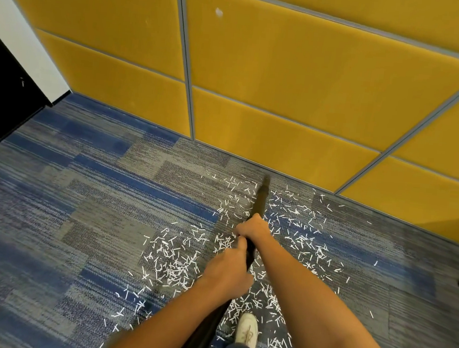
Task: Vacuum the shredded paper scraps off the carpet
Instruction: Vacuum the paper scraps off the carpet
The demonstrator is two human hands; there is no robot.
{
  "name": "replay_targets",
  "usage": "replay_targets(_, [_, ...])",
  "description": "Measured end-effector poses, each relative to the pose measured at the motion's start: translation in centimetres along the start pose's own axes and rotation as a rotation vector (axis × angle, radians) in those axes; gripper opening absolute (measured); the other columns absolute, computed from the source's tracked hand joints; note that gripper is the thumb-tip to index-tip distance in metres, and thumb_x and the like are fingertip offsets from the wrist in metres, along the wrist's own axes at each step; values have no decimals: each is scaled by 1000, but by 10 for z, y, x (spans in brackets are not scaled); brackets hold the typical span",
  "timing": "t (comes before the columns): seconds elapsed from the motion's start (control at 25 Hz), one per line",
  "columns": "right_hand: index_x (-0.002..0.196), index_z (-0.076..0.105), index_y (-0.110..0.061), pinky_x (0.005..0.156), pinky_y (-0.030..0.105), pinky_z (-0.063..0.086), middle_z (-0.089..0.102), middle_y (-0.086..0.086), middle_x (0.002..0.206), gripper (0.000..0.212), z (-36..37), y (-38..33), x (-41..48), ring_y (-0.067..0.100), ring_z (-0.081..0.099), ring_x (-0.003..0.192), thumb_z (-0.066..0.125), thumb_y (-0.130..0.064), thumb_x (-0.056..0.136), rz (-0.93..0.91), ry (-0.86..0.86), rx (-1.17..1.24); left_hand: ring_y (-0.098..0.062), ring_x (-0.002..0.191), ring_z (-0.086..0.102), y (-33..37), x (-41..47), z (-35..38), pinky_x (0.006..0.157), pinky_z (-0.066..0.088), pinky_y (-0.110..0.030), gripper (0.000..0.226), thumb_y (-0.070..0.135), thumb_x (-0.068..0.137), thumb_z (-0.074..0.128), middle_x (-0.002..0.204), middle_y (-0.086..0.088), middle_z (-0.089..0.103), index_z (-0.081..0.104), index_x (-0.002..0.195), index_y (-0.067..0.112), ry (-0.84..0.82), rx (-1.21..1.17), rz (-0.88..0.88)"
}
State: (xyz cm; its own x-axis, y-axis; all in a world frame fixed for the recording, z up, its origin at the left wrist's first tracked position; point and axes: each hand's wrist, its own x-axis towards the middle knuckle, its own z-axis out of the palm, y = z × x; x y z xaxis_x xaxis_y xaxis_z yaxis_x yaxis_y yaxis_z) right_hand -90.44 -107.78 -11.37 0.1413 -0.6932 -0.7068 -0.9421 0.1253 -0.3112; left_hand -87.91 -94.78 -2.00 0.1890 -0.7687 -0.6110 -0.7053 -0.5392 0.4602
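Carpet (79, 186) bears paper scraps (173, 264); left grip (226, 275), right grip (250, 230) clench wand (260, 202).

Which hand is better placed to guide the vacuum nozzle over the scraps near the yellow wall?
Probably the right hand: it grips the vacuum wand farther forward, closest to those paper scraps. The left hand holds lower, near the body.

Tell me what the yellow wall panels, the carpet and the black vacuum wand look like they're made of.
Wall panels: probably fabric over padding, matte and faintly fuzzy, framed by grey metal-looking strips. Carpet: woven tiles, striped blue-grey pile. Vacuum wand: smooth black, likely plastic; motion blur leaves metal possible.
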Motion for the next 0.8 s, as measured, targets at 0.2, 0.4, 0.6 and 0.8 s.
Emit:
replay_targets(0.2, [131, 38, -2, 70, 28, 49, 57, 14, 122, 55, -3, 27, -6, 22, 55, 87, 61, -21, 85, 113, 61, 69, -33, 104, 59, 7, -5, 5, 83, 49, -41, 65, 13, 87, 52, 117, -14, 57, 18, 144, 13, -58, 102, 92])
replay_targets(0.4, [123, 46, -1, 67, 27, 49, 58, 12, 113, 49, -8, 59, -9, 22, 55, 83, 65, -18, 81, 198, 93, 142, -34, 105, 58, 20, -8, 16, 80, 46, -40, 60, 9, 88, 49, 119, -15, 56, 21, 141, 11, -112, 133, 169])
replay_targets(0.6, [121, 49, -2, 64, 28, 50, 60, 14, 116, 49, -21, 76, -6, 23, 60, 89, 68, -21, 79, 212, 108, 163, -35, 105, 57, 36, -1, 24, 83, 48, -43, 63, 11, 87, 50, 119, -15, 55, 20, 142, 13, -123, 118, 172])
replay_targets(0.8, [125, 45, 0, 65, 30, 46, 58, 16, 117, 51, -62, 102, 10, 26, 56, 88, 64, -20, 82, 220, 126, 165, -36, 101, 59, 80, 17, 32, 73, 45, -39, 65, 11, 88, 50, 118, -17, 57, 17, 144, 12, -123, 119, 196])
